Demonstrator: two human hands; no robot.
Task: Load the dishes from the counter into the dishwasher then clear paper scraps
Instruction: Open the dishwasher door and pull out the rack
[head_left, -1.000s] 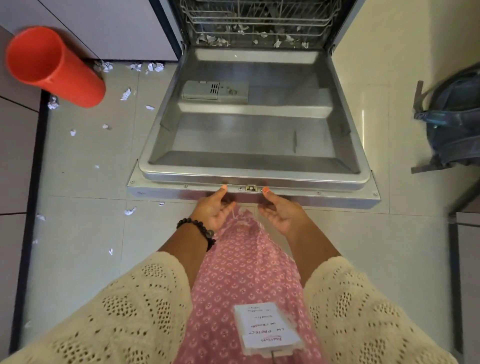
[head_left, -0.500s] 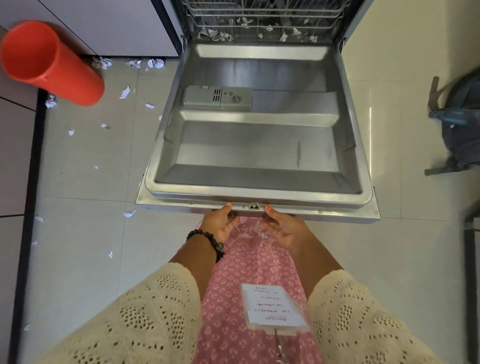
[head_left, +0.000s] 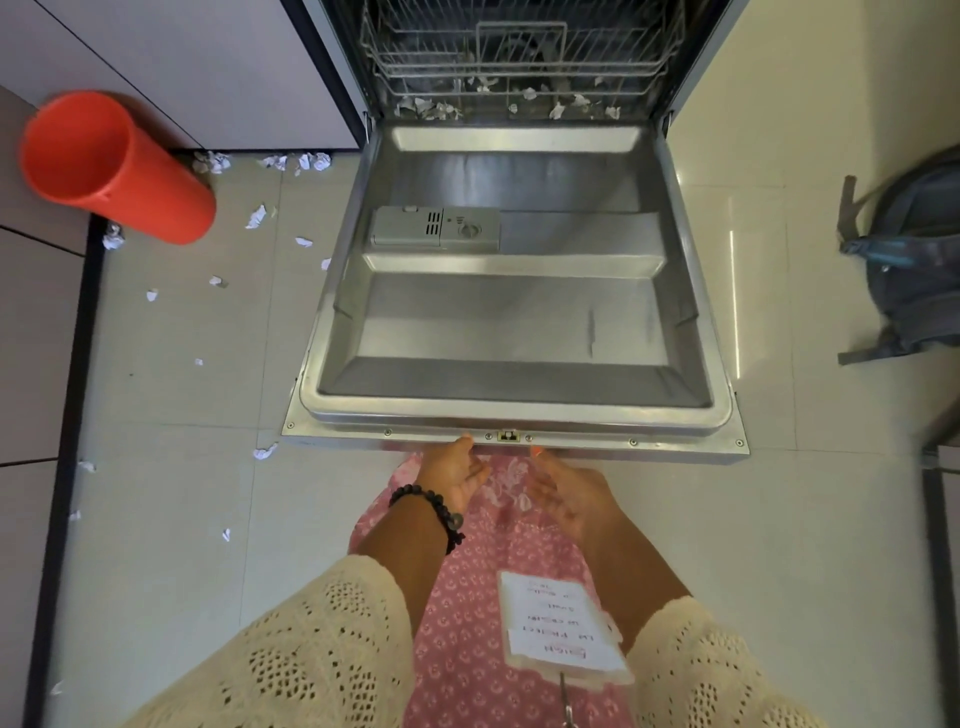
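Observation:
The dishwasher door (head_left: 514, 322) lies open and flat in front of me, its steel inner side up. My left hand (head_left: 454, 475) and my right hand (head_left: 563, 491) are just under the door's front edge, palms turned inward, thumbs touching the edge near the latch (head_left: 508, 435); the fingers are partly hidden below it. Behind the door, the lower wire rack (head_left: 519, 57) shows, with several white paper scraps (head_left: 530, 101) under it. More paper scraps (head_left: 257, 215) are scattered over the tiled floor at the left. No dishes are in view.
An orange cylindrical bin (head_left: 111, 166) stands on the floor at the left, beside grey cabinet fronts (head_left: 31, 338). A grey-blue backpack (head_left: 914, 265) lies on the floor at the right. A paper tag (head_left: 558, 636) hangs at my front.
The view has shifted, so more of the rack shows now. My hands stay at the door's front edge, a little lower in the frame.

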